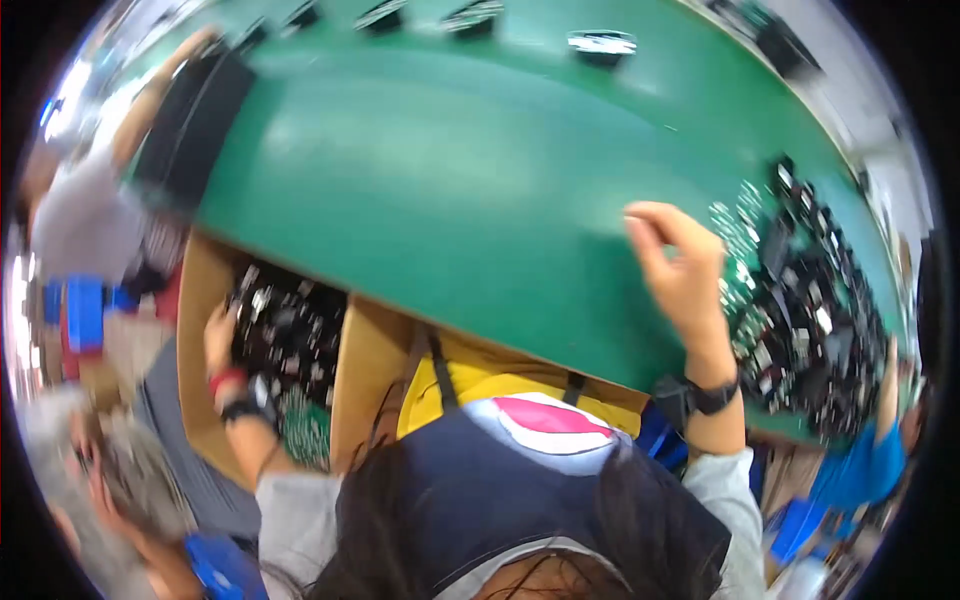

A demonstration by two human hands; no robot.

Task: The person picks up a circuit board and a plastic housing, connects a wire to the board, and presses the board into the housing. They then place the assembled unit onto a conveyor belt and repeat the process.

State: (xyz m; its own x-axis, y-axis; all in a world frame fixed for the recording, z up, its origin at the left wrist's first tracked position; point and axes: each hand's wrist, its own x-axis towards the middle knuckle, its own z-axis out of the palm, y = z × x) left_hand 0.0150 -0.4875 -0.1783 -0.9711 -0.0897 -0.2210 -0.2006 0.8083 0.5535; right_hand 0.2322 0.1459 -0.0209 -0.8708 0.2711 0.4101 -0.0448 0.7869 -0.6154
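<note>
My left hand (220, 338) is inside a cardboard box (352, 385), close to its left wall. Beside it lies a heap of small black and silvery parts (295, 325), with a green circuit board (305, 428) near the front. Blur and the dark heap hide whether those fingers hold anything. My right hand (682, 262) hovers over the green table (430, 180), its thumb and forefinger curled together. Nothing shows between them. Just right of it are green circuit boards (738, 240) and a large pile of black parts (815, 335).
A yellow container (480, 380) sits against the table edge before me. At the far left a person's arm (140, 115) reaches to a long black case (195, 125). Several black pieces (602, 48) line the far side. Another person in blue (860, 470) is at the right.
</note>
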